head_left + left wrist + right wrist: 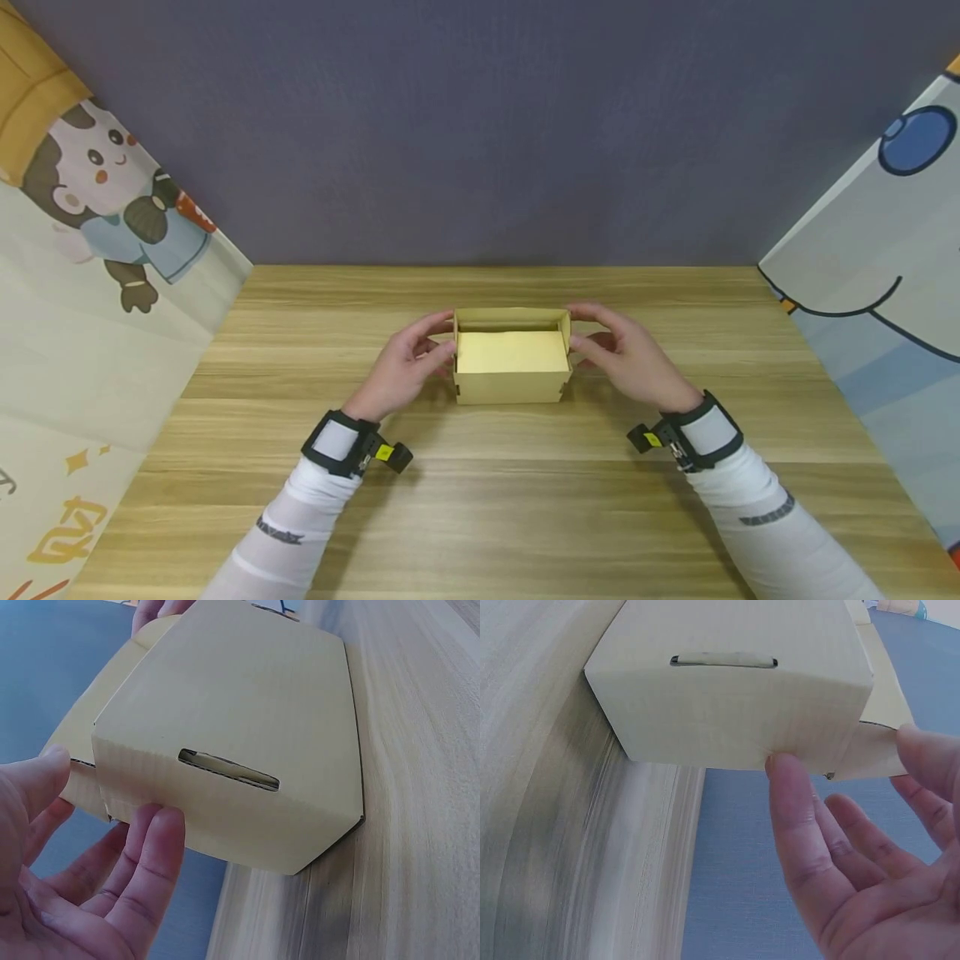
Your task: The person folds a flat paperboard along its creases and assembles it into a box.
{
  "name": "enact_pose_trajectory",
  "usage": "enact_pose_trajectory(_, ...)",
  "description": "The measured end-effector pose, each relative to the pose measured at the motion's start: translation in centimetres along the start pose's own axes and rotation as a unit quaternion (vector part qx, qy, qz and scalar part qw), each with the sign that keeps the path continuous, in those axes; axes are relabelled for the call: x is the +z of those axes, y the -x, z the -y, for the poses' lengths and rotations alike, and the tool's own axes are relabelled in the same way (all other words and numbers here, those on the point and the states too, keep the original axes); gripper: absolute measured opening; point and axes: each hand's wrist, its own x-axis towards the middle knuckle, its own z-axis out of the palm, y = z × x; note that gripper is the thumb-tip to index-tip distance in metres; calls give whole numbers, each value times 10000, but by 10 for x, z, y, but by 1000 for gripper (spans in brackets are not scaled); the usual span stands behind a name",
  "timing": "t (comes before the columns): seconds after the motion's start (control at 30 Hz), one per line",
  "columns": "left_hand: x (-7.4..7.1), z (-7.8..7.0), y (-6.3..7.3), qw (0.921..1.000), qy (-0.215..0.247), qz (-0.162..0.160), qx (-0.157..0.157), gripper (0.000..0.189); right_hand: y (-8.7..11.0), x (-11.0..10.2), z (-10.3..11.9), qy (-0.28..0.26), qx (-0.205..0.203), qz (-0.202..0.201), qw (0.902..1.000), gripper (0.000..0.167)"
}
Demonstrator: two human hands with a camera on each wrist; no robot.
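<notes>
A small tan cardboard box (513, 388) sits on the table between both hands, its lid raised partway at the far side. Below the lid's upright edge, a pale yellow panel (513, 352) shows, and a dark gap lies behind it. At the box's left end, my left hand (401, 367) pinches the lid's side flap (84, 784) with the thumb, while other fingertips touch the end wall. My right hand (628, 354) holds the matching flap (870, 750) at the right end, one fingertip against the wall. A narrow slot (724, 660) runs along a box edge.
The wood-grain table (495, 508) extends around the box on all sides. A dark blue-grey wall (495, 133) rises behind it. Printed cartoon sheets stand at the left (97, 350) and right (847, 275). Each wrist wears a strapped camera.
</notes>
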Motion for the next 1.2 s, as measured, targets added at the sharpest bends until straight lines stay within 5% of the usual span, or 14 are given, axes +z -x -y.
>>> enact_pose_trajectory(0.43,-2,-3,4,9999,-69,-69,40,54,1,0,-2,143,-193,-127,9996,47)
enact_pose_trajectory(0.6,1,-13,3,9987,170,-304,-369,47,1,-3,2,-205,-24,-47,9998,45)
enact_pose_trajectory(0.87,8,-37,-2,9851,471,-899,-1385,53,0,-2,23,-928,1078,-312,9893,50)
enact_pose_trajectory(1.2,10,-44,-3,9800,524,-920,-1685,51,-2,0,33,-1097,1319,-533,9837,40)
